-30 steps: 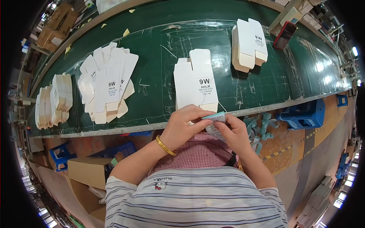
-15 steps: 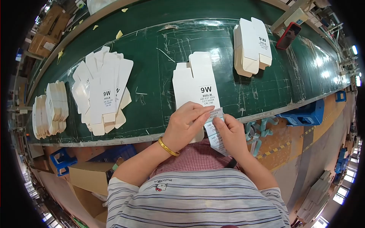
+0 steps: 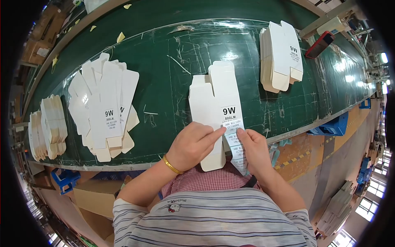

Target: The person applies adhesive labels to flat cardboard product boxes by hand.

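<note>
A short-sleeved pale shirt (image 3: 222, 222) with dark stripes, small cat print (image 3: 174, 208) and lettering (image 3: 177, 201) fills the lower centre; red-checked cloth (image 3: 210, 181) shows above. A smooth gold bangle (image 3: 172, 165) circles the left wrist (image 3: 177, 161).

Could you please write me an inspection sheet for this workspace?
Surface: green table, scuffed, with scattered marks.
Job's things: label strip, its top label over the middle carton; whether stuck down cannot be told.
Clutter: fanned cartons at left, carton stack at right, phone beyond it, yellow scrap.
Hands: left hand on the carton, index fingertip at the label; right hand pinches the strip.
Cables: none clearly identifiable.
Surroundings: blue stool, cardboard box.
</note>
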Action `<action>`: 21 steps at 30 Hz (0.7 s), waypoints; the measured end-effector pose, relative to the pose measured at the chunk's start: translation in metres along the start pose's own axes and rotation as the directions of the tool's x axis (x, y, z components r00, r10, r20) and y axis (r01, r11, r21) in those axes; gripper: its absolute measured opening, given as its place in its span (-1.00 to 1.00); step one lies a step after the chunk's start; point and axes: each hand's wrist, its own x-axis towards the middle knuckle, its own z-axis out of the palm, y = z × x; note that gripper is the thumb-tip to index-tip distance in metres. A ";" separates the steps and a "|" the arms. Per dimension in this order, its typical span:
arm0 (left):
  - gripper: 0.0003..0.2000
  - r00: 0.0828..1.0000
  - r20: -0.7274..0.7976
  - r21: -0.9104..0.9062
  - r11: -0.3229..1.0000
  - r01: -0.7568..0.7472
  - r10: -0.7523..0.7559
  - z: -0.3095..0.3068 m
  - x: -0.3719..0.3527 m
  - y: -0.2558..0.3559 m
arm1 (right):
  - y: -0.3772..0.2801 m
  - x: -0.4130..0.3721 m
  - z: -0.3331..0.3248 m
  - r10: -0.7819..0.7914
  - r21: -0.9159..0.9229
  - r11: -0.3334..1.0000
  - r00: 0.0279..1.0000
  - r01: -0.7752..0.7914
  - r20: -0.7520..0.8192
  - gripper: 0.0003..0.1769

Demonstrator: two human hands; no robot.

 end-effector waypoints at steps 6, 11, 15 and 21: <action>-0.58 1.000 -0.010 0.063 0.998 0.008 -0.007 0.004 0.004 0.001 | -0.006 -0.002 0.005 0.010 -0.001 1.000 1.000 -0.010 -0.025 -0.69; -0.58 1.000 -0.015 0.062 0.998 0.011 -0.010 0.004 0.006 0.001 | -0.007 -0.002 0.007 0.006 -0.008 1.000 0.999 -0.006 -0.035 -0.69; -0.58 1.000 -0.017 0.080 0.997 0.022 -0.021 0.005 0.006 0.003 | -0.004 -0.001 0.005 0.013 -0.017 1.000 0.999 -0.014 -0.037 -0.68; -0.59 0.999 -0.005 0.090 0.995 0.046 -0.046 0.006 0.008 0.004 | -0.005 -0.002 0.008 0.021 0.022 1.000 0.998 -0.020 -0.053 -0.68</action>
